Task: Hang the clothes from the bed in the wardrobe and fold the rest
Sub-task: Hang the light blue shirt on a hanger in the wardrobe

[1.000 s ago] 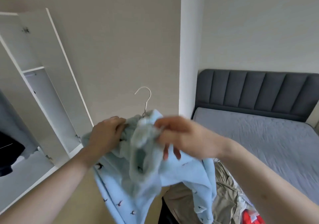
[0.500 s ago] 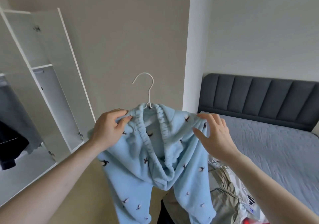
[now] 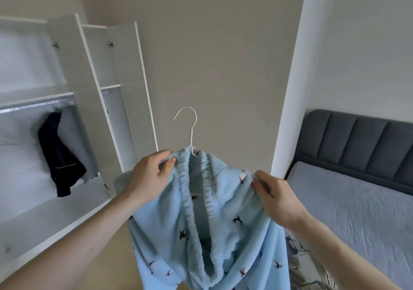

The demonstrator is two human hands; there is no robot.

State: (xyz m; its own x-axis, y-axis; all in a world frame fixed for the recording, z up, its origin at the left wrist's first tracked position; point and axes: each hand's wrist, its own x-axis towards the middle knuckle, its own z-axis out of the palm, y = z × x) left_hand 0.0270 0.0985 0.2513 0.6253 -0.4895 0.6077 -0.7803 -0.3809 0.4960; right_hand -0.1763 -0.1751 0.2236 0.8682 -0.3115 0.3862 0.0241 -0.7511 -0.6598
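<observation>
A beige wall (image 3: 212, 55) fills the background, with a white pillar (image 3: 288, 120) to its right and an open white wardrobe (image 3: 93, 93) to its left. In front of the wall, both hands hold up a light blue garment (image 3: 169, 227) on a white wire hanger (image 3: 192, 129).

The left hand (image 3: 147, 178) pinches the garment's upper left edge: the thumb lies on the fabric just beside the ruffled opening and the fingers curl behind it. The right hand (image 3: 277, 198) grips the upper right edge; its fingertips are blurred and partly buried in cloth, so how they lie cannot be made out. Between the 2 hands the ruffled opening hangs in a long loop, and only the hanger's hook and neck rise above it; the rest of the hanger is hidden inside the fabric. The garment carries small dark bird shapes, and its lower part is cut off at the bottom of the view.

Further out, a dark garment (image 3: 59, 155) and a grey one beside it hang from the wardrobe's rail (image 3: 33, 107), the wardrobe's left side cut off by the frame. At the right stands a bed (image 3: 357, 204) with a grey sheet and a dark padded headboard (image 3: 366, 142). Crumpled clothes (image 3: 306, 265) on its near corner are mostly hidden behind the right forearm and hard to tell apart.
</observation>
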